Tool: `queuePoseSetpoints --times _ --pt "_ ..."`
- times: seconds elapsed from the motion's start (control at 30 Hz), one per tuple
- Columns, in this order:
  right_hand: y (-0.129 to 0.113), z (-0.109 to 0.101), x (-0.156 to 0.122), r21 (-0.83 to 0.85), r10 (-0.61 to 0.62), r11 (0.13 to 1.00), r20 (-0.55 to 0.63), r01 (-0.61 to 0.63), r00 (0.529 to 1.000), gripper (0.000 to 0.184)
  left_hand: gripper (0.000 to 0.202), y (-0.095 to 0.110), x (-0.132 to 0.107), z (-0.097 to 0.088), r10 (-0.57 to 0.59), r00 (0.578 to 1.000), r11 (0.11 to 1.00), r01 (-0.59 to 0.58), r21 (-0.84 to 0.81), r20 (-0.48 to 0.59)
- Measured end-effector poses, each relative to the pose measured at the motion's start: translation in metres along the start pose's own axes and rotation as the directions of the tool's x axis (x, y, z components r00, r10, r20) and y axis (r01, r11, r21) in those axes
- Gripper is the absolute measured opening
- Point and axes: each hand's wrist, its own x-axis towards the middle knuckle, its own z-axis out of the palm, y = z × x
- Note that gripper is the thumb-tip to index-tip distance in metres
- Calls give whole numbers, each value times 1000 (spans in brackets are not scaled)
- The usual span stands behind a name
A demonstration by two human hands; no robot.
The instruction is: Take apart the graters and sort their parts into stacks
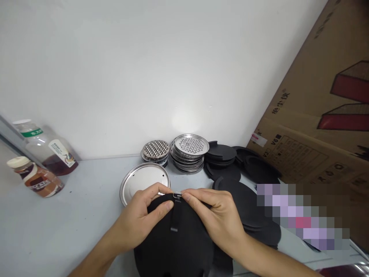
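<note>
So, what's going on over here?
A person's left hand pinches the upper edge of a round black disc, while the right hand pinches at a small metal loop there. Perforated metal discs stand stacked behind, with more black discs to the right and two bottles at left.

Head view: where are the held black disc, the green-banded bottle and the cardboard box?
Held black disc [180, 248], head view, on its broad face.
Green-banded bottle [44, 149], head view, on its clear body.
Cardboard box [311, 115], head view, on its printed side.

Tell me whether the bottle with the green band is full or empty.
Neither: the bottle is partly full. Dark red liquid sits in its lower part; it looks clear above that.
</note>
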Motion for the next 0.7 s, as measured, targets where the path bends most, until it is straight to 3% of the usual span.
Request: queuePoseSetpoints --times 0.1,0.2,0.3,0.37,0.47,0.57,0.63,0.7 --pt "0 4 0 -20 -64 998 15 64 998 20 24 0 1 1 -37 999 999 38 -20 39" --pt "-3 7 1 -16 -23 1000 114 25 993 22 19 2 1 8 -35 998 999 35 -2 42" --pt "-10 -4 6 5 34 999 185 -36 982 23 23 9 -2 9 -80 997 996 80 -36 17" --pt "-13 -21 14 -46 33 999 100 -28 994 21 28 16 -7 0 -167 979 981 152 -123 -114" --pt "-7 -52 32 -348 -35 938 -50 16 998 20 37 23 -11 -28 -243 876 948 123 -294 -417" --pt "14 -70 50 -637 12 771 48 22 999 21 40 24 -8 -51 -257 794 921 30 -388 -550" --pt "28 -70 57 -725 108 688 154 38 982 20 30 25 -2 -55 -245 781 927 15 -375 -574" --pt "38 -65 60 -787 199 614 232 64 952 21 24 28 7 -51 -171 775 966 9 -260 -608"
